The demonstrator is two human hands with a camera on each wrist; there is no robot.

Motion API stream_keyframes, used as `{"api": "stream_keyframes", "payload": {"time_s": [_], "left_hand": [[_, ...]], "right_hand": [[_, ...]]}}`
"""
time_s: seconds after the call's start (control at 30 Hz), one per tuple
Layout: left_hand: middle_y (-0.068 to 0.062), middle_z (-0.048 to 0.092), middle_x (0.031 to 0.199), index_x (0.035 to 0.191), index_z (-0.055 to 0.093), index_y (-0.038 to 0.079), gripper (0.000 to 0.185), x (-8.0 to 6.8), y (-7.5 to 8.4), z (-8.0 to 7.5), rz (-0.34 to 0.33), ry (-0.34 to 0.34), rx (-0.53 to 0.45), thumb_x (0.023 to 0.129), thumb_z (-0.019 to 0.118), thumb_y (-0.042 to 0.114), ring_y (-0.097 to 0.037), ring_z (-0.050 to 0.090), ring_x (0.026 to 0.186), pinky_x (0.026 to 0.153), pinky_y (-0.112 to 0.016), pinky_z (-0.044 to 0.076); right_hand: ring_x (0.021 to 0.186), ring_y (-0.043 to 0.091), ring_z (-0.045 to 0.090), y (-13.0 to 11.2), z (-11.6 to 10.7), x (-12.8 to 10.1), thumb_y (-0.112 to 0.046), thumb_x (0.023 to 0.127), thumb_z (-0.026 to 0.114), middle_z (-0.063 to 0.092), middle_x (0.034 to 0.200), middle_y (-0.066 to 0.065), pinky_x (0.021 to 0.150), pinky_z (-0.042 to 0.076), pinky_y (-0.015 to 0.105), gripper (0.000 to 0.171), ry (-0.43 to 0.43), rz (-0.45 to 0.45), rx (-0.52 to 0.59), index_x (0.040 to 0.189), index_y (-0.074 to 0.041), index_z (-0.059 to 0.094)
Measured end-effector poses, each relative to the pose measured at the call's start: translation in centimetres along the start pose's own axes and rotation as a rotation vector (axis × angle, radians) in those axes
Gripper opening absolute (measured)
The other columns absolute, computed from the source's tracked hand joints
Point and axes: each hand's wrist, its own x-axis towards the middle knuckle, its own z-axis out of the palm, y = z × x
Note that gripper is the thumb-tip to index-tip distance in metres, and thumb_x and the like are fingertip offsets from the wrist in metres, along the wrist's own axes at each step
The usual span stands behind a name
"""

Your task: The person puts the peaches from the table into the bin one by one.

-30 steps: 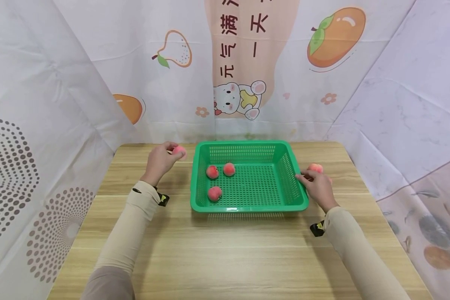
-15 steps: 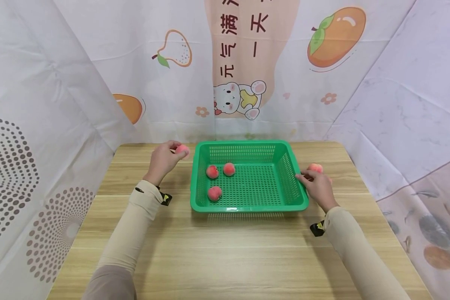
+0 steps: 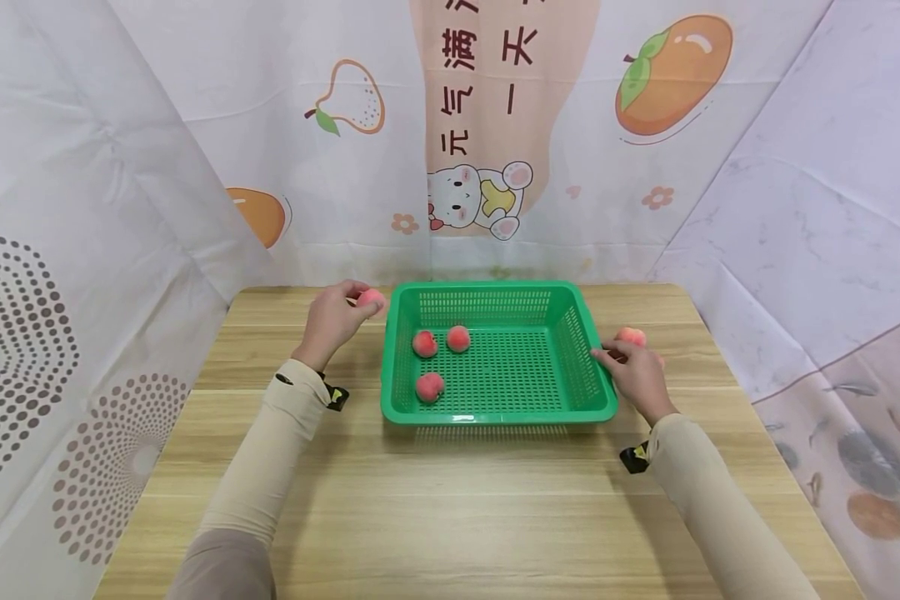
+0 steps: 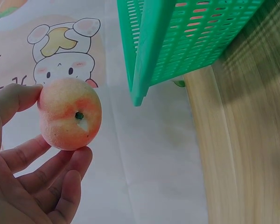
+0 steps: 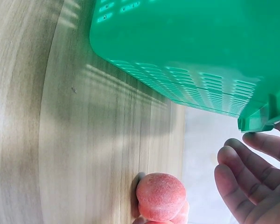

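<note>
The left hand (image 3: 333, 321) is pinching a small peach (image 3: 371, 299) between thumb and fingertips, holding it in the air just outside the far left corner of the green basket (image 3: 498, 414); from that hand the basket's open floor is lying at about four o'clock, close by, so this hand is the nearer one to the drop. Three peaches (image 3: 429, 387) are already lying in the basket's left half. The right hand (image 3: 636, 374) is resting with loosely spread fingers against the basket's right rim, holding nothing as far as the wrist view shows, with another peach (image 3: 632, 336) on the worktop (image 3: 450, 508) at its twelve o'clock.
</note>
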Motion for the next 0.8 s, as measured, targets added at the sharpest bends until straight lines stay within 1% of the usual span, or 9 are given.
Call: {"api": "stream_keyframes", "payload": {"time_s": [0.17, 0.33, 0.6, 0.8], "left_hand": [[-0.013, 0.066, 0.116, 0.122, 0.064, 0.007, 0.045, -0.1, 0.3, 0.2, -0.003, -0.004, 0.006, 0.09, 0.067, 0.039, -0.028, 0.061, 0.099, 0.08, -0.041, 0.051], [-0.013, 0.067, 0.116, 0.122, 0.064, 0.007, 0.046, -0.1, 0.5, 0.4, 0.007, -0.013, -0.005, 0.09, 0.067, 0.039, -0.028, 0.061, 0.098, 0.079, -0.041, 0.051], [-0.009, 0.067, 0.113, 0.122, 0.065, 0.01, 0.045, 0.0, 1.0, 1.0, 0.034, -0.035, -0.029, 0.089, 0.068, 0.04, -0.026, 0.061, 0.096, 0.078, -0.04, 0.051], [-0.01, 0.067, 0.113, 0.123, 0.064, 0.009, 0.046, 0.1, 1.3, 1.5, 0.05, -0.05, -0.02, 0.089, 0.067, 0.04, -0.026, 0.062, 0.096, 0.079, -0.04, 0.052]], "right_hand": [[0.089, 0.032, 0.064, -0.2, 0.0, 0.0, -0.036, 0.098, 0.058, 0.07, 0.101, 0.021, 0.077, 0.051, 0.043, 0.045, -0.008, 0.012, 0.004, 0.117, 0.003, 0.066], [0.09, 0.033, 0.065, -0.2, -0.1, 0.1, -0.036, 0.098, 0.058, 0.07, 0.101, 0.022, 0.079, 0.051, 0.048, 0.045, -0.004, -0.003, 0.003, 0.117, 0.005, 0.066], [0.089, 0.033, 0.065, -0.2, -0.1, 0.0, -0.035, 0.099, 0.057, 0.07, 0.1, 0.023, 0.078, 0.052, 0.046, 0.046, -0.006, -0.005, -0.002, 0.117, 0.006, 0.066], [0.089, 0.033, 0.066, 0.0, 0.1, 0.1, -0.036, 0.098, 0.057, 0.07, 0.101, 0.022, 0.076, 0.052, 0.045, 0.046, -0.006, -0.003, 0.002, 0.118, 0.005, 0.066]]}}
